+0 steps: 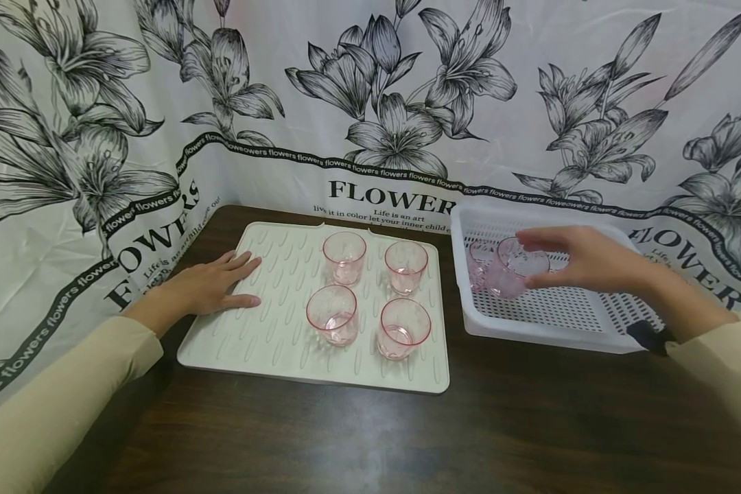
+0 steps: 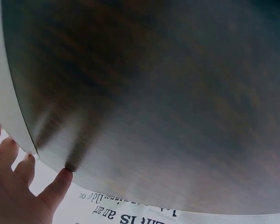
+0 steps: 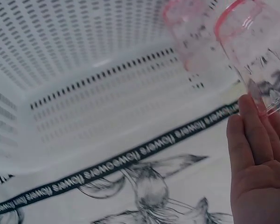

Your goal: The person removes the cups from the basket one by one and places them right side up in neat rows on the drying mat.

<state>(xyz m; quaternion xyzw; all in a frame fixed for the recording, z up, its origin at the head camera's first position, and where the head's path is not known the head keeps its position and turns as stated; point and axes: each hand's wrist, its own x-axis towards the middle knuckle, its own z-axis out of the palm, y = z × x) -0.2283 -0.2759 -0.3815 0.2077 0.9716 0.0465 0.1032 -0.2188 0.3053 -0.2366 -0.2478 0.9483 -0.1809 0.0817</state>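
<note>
My right hand (image 1: 583, 257) reaches into the white plastic basket (image 1: 519, 336) and grips a clear pink glass (image 1: 506, 280) between fingers and thumb. In the right wrist view the fingers (image 3: 254, 130) lie against the side of this tilted glass (image 3: 256, 51), and the thumb is hidden. Another pink glass (image 1: 478, 264) is just left of it in the basket. On the cream ridged drying mat (image 1: 272, 302), my left hand (image 1: 206, 285) rests with spread fingers over the left edge. Several pink-rimmed glasses (image 1: 333, 315) stand upright on the mat's right half.
The dark wooden table (image 1: 346, 439) extends in front of the mat and basket. A white cloth (image 1: 272, 171) printed with flowers hangs behind and along the left side. The basket stands to the right of the mat, with a narrow strip of table between them.
</note>
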